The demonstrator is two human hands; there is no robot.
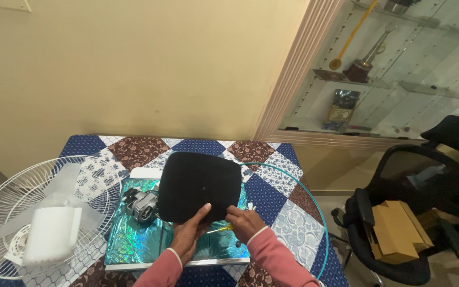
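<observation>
fan guard: white wire fan grille with translucent blades (38, 212) is lying at the table's left edge, a white plastic housing resting on it.
table: patchwork blue, brown and white cloth (272, 191) is covering it.
tray: shiny teal holographic board (134, 242) is lying flat in the middle, white-edged.
motor: small grey metal motor (142, 204) is sitting on the board, just left of the black cover and partly under it.
cover: black rounded-square plastic panel (198, 186) is being held tilted above the board, centre of table.
left hand (189, 234): gripping the panel's lower edge, thumb pressed on the face, fingers curled behind.
right hand (245, 223): fingers closed around a yellow-handled screwdriver (220, 228), touching the panel's lower right corner.
hoop: thin teal ring (314, 207) is arcing around the right side.
chair: black office chair (415, 212) is standing right, carrying a cardboard box (397, 231).
</observation>
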